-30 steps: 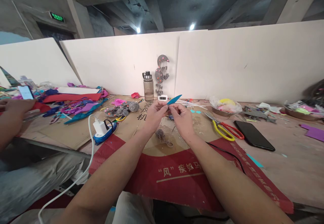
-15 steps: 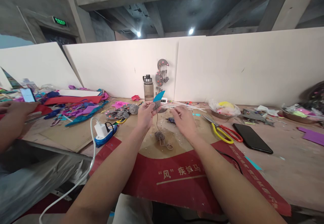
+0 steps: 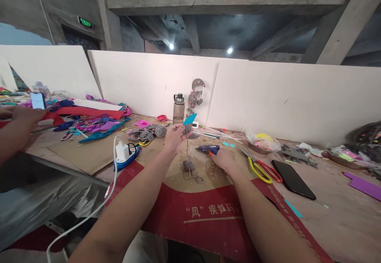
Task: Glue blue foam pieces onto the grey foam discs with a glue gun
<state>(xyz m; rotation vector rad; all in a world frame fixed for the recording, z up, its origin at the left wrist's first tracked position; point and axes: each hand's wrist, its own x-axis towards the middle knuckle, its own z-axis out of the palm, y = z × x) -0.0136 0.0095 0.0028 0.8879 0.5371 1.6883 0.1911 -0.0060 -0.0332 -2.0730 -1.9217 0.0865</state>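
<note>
Pinched in my left hand (image 3: 175,137) is a small grey felt piece (image 3: 187,129) with a pointed blue felt piece (image 3: 190,119) sticking up from it. A strand of grey-brown yarn hangs down from there to a small yarn ball (image 3: 188,166) on the board. My right hand (image 3: 224,158) is closed round the handle end of a dark blue glue gun (image 3: 208,148), which lies on the board with its nozzle to the left. The handle is mostly hidden by the hand.
Yellow-and-red-handled scissors (image 3: 258,167) and a black phone (image 3: 293,179) lie to the right. A water bottle (image 3: 178,109) stands at the back. On the left are a blue power strip (image 3: 126,160), felt scraps (image 3: 89,114) and another person's hand (image 3: 26,116).
My right hand has moved down onto the glue gun and closed on its handle. My left hand keeps holding the felt. The camera view has tilted up slightly.
</note>
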